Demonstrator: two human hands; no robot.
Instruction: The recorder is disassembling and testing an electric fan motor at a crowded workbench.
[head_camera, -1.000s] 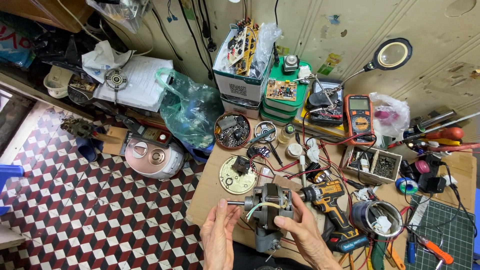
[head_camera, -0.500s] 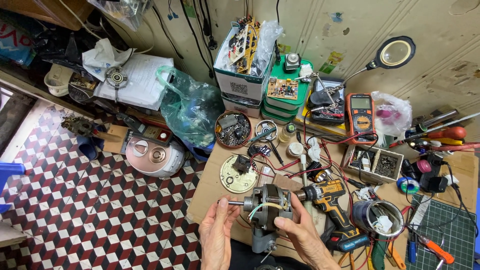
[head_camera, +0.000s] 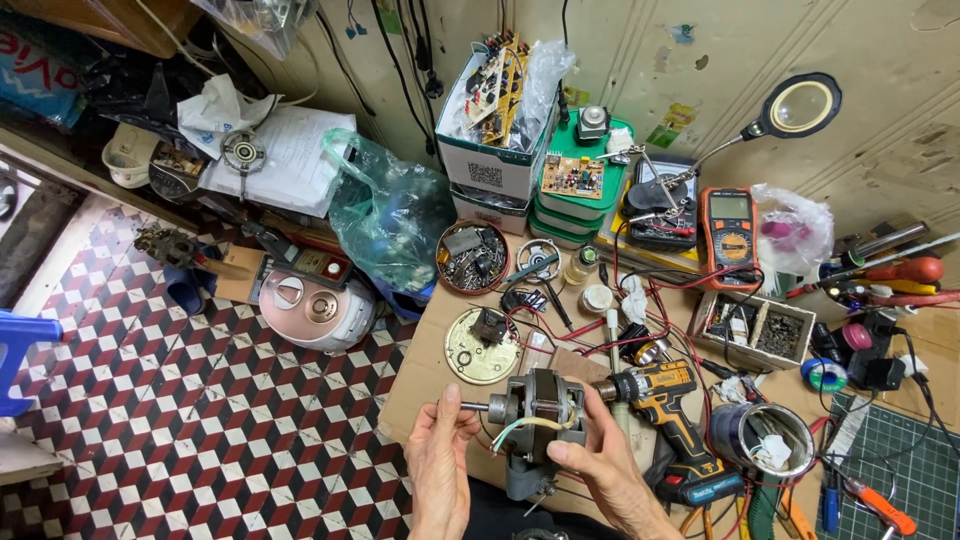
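A grey electric motor (head_camera: 540, 405) with a steel shaft pointing left is held low over the front of the workbench. My left hand (head_camera: 440, 470) grips it from the left near the shaft. From the right, my right hand (head_camera: 598, 468) holds it with fingers on its body and wires. Just right of the motor lies a yellow and black cordless drill (head_camera: 668, 405). A round cream plate (head_camera: 480, 347) with a small black part on it sits behind the motor.
The cardboard-covered bench (head_camera: 420, 380) is crowded: a round tin of metal parts (head_camera: 472, 257), an orange multimeter (head_camera: 729, 224), stacked green boxes (head_camera: 570, 195), a magnifier lamp (head_camera: 800, 105), a metal can (head_camera: 765, 440). A green plastic bag (head_camera: 385, 215) and a white round appliance (head_camera: 310, 305) are on the left above the checkered floor.
Both hands with the motor stay almost in place; the motor has turned slightly in the grip.
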